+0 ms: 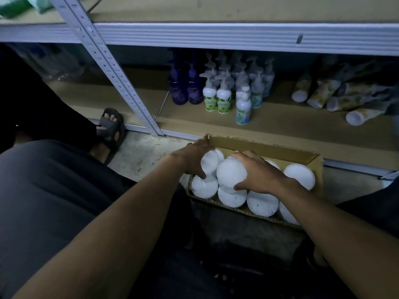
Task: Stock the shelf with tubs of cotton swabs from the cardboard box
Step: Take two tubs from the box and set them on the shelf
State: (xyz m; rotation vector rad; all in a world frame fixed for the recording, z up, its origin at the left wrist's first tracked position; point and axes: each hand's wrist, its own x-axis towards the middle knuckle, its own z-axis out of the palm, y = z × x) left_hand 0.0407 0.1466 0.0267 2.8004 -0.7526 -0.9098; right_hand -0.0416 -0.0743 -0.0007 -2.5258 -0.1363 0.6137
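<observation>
The right hand (258, 172) covers part of one tub (231, 172). Bottle labels (210, 102) are too blurred to read. Green packets (15, 5) are cut off at top left.

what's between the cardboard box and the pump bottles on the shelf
In the head view, only the bare front strip of the brown shelf board and its metal edge lie between the cardboard box and the pump bottles.

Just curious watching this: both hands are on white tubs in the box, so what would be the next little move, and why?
Probably lift both tubs out: the left hand grips one tub, the right hand another, both inside the box.
</observation>
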